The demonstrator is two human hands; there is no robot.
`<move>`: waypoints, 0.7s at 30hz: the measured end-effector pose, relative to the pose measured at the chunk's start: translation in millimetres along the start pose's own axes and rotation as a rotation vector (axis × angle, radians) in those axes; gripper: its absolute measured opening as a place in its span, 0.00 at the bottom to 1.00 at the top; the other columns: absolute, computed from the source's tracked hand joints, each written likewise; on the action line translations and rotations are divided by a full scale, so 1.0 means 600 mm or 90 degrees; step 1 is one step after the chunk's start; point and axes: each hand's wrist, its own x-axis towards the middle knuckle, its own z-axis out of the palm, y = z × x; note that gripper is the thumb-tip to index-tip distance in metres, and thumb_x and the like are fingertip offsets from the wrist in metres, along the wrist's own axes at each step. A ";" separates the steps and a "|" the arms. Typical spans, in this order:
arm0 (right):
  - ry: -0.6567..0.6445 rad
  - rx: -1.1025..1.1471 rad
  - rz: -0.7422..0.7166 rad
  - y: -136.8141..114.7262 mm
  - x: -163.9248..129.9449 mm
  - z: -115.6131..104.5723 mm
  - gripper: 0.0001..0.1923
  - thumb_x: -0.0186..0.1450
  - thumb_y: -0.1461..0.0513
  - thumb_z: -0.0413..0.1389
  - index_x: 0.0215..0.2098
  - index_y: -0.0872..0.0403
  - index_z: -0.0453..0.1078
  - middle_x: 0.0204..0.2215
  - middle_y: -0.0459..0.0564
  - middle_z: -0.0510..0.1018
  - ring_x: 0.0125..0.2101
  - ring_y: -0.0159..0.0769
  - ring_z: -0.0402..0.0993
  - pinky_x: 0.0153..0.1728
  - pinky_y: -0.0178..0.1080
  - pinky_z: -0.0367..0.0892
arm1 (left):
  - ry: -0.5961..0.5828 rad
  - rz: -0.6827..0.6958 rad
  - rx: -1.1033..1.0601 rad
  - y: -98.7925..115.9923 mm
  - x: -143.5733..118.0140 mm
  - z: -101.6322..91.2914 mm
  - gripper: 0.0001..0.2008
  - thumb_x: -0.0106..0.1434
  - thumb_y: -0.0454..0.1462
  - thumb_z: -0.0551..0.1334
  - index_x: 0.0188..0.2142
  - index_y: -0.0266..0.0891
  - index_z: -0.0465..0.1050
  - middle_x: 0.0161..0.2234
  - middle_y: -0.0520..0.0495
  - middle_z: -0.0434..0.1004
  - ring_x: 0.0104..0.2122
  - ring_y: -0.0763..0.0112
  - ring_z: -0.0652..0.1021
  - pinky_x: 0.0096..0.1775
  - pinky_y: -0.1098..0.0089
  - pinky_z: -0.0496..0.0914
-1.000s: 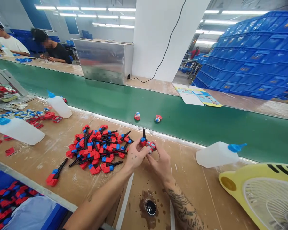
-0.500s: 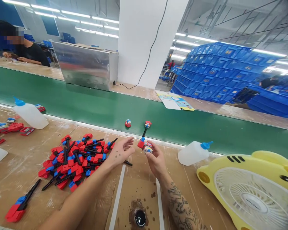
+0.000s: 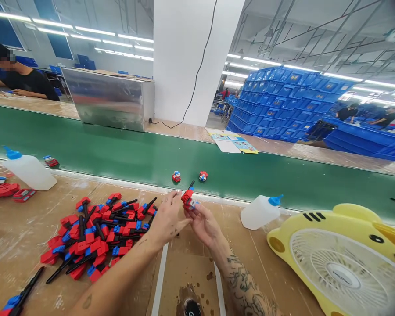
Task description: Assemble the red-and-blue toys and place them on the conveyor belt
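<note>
"Where is the red toy piece (image 3: 187, 198)?"

"Above the surface (image 3: 248, 252), near the green belt (image 3: 134, 151), pinched in the fingers of the right hand (image 3: 206, 224). The left hand (image 3: 166, 217) is close beside it; whether its fingers touch, I cannot tell."

"What could go wrong?"

"Held only by the fingertips, it might slip and drop."

"Counts?"

"Three small toys (image 3: 203, 176) on the belt, two blue-capped bottles (image 3: 259, 213), one yellow fan (image 3: 342, 267). The heap of red pieces (image 3: 90, 238) overlaps too much to count."

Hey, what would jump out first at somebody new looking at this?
Probably the yellow fan with its cartoon eye, at the lower right. Then the heap of red, blue and black pieces left of the left hand, and the stacked blue crates beyond the green belt.
</note>
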 end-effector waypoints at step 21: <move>0.201 -0.814 -0.325 -0.155 0.242 -0.051 0.22 0.56 0.61 0.60 0.49 0.55 0.70 0.56 0.60 0.71 0.59 0.50 0.61 0.61 0.54 0.54 | -0.165 -0.254 0.140 -0.192 0.213 -0.004 0.36 0.52 0.42 0.70 0.57 0.32 0.60 0.50 0.34 0.73 0.48 0.54 0.75 0.46 0.65 0.68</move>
